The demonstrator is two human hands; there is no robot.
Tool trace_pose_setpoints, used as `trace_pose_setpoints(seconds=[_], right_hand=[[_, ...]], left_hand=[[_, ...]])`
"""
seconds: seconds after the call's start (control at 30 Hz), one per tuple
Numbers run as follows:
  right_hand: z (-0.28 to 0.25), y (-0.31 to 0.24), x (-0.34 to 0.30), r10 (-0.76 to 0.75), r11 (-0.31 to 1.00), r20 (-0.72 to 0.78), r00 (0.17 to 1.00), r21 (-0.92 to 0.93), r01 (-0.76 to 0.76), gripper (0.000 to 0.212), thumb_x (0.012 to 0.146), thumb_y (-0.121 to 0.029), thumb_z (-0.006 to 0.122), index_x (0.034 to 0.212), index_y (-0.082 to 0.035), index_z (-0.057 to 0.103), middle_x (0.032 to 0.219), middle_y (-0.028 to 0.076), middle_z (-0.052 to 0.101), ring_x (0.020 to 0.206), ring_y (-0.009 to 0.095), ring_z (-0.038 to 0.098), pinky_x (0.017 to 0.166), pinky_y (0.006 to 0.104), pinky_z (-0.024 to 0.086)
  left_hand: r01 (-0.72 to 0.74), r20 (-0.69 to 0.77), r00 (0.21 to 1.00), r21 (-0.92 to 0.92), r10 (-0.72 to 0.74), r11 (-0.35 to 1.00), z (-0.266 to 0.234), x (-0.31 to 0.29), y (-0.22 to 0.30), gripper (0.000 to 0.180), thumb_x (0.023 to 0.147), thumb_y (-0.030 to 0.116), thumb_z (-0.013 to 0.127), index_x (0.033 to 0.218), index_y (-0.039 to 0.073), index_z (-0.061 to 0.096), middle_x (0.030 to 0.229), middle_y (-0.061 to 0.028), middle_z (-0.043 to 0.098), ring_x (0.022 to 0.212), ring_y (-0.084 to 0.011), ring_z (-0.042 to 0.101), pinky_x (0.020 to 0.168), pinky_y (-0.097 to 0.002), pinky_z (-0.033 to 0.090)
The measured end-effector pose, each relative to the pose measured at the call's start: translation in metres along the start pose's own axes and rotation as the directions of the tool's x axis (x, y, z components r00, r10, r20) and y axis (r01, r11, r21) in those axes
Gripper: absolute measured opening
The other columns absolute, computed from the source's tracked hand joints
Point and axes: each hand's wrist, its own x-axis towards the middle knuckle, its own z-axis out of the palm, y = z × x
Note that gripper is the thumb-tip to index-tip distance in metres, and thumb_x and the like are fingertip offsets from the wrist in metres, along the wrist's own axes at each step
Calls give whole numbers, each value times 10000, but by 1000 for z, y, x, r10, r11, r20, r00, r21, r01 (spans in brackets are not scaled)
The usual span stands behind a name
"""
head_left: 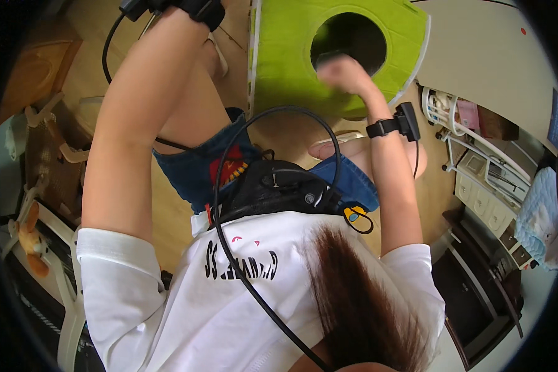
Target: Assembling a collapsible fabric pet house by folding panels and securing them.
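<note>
A bright green box-like thing (pixel 285 56) with pale edging stands in front of me on the floor. Its face has a large round opening (pixel 359 38), dark inside. My right hand (pixel 347 74) is at the lower rim of that opening, with its fingers bent and smeared by motion. Whether it holds anything does not show. My left forearm (pixel 149 80) reaches up past the box's left side, and the hand itself lies beyond the top edge of the picture. Both wrists carry black straps with small devices.
A black cable (pixel 232 248) loops across my front. To the right stand a white wheeled rack (pixel 440 111) and a white drawer unit (pixel 477 198) with a light blue cloth (pixel 536 211) beside it. A white-framed chair (pixel 68 297) with an orange plush toy (pixel 34 239) is at the left.
</note>
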Motion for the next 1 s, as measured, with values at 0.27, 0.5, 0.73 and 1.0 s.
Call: trace_pose_setpoints(seconds=[0.27,0.5,0.73,1.0], right_hand=[[-12,32,-4,12,970,-115,993,241,16,203,780,-167,644,917,-17,653,781,32,647,632,90,580,538,226,456],[1,33,-7,71,939,-147,987,345,-16,180,783,-118,635,931,-18,652,778,27,640,618,78,558,547,221,464],[3,19,-9,50,876,-69,996,482,-11,234,811,-187,629,958,-5,629,841,21,626,720,79,567,624,205,464],[13,19,-1,136,683,-203,970,729,56,218,818,-155,622,975,-3,614,821,6,610,725,61,557,626,168,479]], left_hand=[[-69,-33,997,-41,68,997,0,-2,1,491,669,419,647,1033,93,609,1029,-152,601,968,-318,553,816,-458,427],[93,61,993,103,-99,990,-6,2,16,536,680,445,637,1070,80,591,1055,-138,598,999,-296,548,849,-445,413],[2,18,1000,-17,-2,1000,-13,-12,14,567,681,458,636,1052,31,594,1061,-153,594,1008,-307,543,867,-426,408],[72,63,995,66,-76,995,-7,-1,13,560,671,457,646,1033,33,604,1046,-155,599,988,-314,554,836,-404,435]])
